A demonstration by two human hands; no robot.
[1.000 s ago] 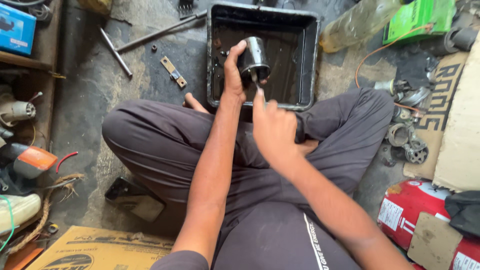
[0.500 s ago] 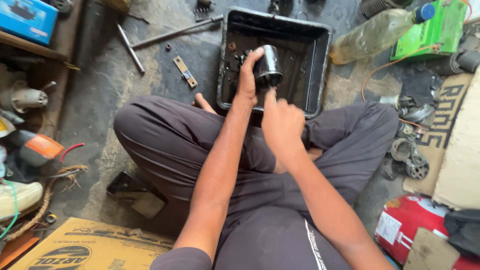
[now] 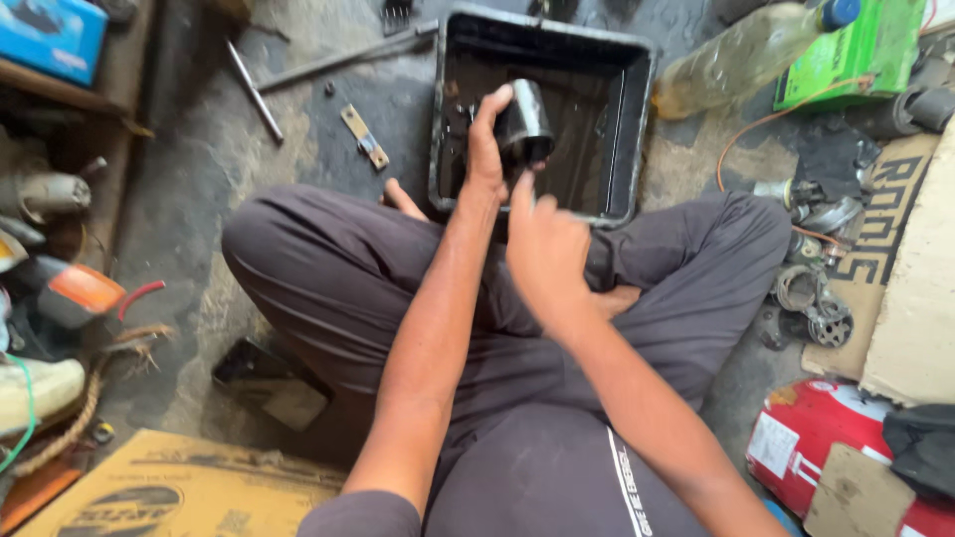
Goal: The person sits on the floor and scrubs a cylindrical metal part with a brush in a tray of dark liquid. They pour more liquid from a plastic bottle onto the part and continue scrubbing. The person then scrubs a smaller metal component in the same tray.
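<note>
Head view: left hand w/ fingers closed round a dark metal cylinder, held over the black tray on the floor, far of the crossed legs. Right hand loosely open, index fingertip at cylinder's near rim, holding nothing. Plastic bottle lies right of tray; metal bracket lies left.

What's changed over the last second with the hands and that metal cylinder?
Little. The left hand keeps its grip on the dark metal cylinder over the black tray. The right hand stays just below it, fingertips at its lower end. The view shifts slightly as the head camera moves; the plastic bottle lies unmoved.
</note>
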